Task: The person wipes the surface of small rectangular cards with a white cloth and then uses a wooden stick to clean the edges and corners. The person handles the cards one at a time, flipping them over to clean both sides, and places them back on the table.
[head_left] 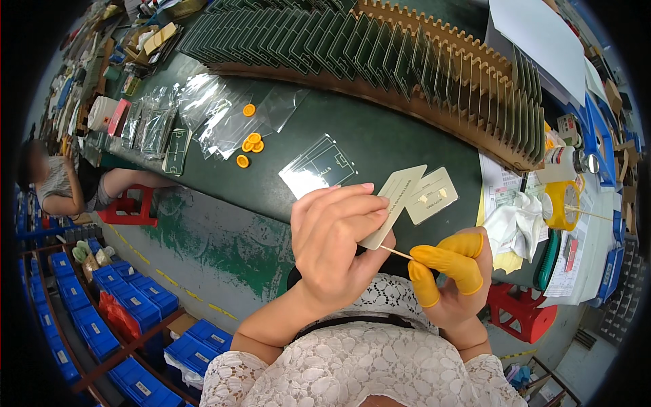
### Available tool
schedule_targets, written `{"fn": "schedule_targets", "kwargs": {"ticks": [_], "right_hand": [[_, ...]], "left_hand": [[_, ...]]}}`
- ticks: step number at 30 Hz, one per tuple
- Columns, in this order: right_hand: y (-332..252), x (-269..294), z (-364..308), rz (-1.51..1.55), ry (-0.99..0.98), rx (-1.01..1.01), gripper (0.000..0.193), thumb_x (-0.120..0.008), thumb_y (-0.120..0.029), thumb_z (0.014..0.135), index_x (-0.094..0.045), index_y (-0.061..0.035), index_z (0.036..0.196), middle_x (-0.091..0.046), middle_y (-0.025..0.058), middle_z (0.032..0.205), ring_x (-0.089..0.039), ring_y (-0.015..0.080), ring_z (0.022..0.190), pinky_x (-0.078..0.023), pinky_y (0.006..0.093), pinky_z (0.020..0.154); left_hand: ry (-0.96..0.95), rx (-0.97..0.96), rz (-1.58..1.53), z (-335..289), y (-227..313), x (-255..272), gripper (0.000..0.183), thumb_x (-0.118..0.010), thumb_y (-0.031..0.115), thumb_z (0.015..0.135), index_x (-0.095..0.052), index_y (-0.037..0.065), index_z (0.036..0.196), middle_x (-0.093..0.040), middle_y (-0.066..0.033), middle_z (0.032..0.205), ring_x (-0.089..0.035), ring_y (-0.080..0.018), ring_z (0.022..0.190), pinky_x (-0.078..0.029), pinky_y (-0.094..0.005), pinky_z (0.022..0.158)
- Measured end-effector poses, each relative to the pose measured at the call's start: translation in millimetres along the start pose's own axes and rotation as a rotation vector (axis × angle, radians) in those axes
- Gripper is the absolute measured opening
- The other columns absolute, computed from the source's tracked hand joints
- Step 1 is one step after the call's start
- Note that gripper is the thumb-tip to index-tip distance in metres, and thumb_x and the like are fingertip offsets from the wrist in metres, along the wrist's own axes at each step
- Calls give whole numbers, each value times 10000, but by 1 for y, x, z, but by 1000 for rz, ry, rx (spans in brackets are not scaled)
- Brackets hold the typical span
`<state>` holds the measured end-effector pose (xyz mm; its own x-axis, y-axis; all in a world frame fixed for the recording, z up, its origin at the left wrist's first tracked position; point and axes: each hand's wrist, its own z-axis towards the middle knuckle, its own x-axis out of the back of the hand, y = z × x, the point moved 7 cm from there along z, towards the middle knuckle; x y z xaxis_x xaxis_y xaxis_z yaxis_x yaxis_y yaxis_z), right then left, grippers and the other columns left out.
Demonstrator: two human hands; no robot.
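My left hand (332, 247) grips a cream printed card (397, 207), tilted and held by its lower part between the fingers and thumb. Yellow finger cots cover the thumb and some fingers of my right hand (456, 275), which pinches a thin wooden stick (397, 253). The stick's tip reaches the card's lower edge; whether it touches is unclear. Just beyond, a second cream card (434, 198) bears two small gold-coloured pieces, perhaps earrings. Left of it on the green table lies a clear bag (319, 167) with a dark green card.
A long brown slotted rack (380, 85) of dark green cards spans the table's back. Loose yellow finger cots (252, 143) and clear bags (224, 112) lie left. At right are a white cloth (519, 224), yellow tape (563, 205) and a pump bottle (566, 163). Another person (64, 180) sits far left.
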<state>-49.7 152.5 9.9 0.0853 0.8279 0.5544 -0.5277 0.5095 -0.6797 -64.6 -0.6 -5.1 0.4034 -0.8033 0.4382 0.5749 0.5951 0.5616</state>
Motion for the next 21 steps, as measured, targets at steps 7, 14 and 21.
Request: {"fn": "schedule_targets", "kwargs": {"ticks": [7,14,21], "right_hand": [[1,1,0,-1,33,-15,326,-807,-30,684,-689,-89,981,-544,40,840,-485,205,722,-388,287,578],[4,0,-1,-10,39,-37,327,-809,-33,683,-690,-86,983,-548,43,839,-485,206,720,-387,289,575],[6,1,1,-14,78,-15,329,-813,-30,679,-687,-73,980,-561,53,817,-491,206,700,-382,289,565]], "left_hand": [[8,-9,-9,-1,0,0,322,-774,2,638,-611,60,910,-685,-68,938,-663,-263,925,-444,-383,851],[-16,3,10,2,3,1,334,-736,-92,656,-581,57,912,-691,-89,917,-680,-270,909,-464,-393,855],[-23,16,15,2,3,1,340,-725,-109,655,-577,63,908,-692,-88,912,-681,-268,894,-465,-387,859]]}}
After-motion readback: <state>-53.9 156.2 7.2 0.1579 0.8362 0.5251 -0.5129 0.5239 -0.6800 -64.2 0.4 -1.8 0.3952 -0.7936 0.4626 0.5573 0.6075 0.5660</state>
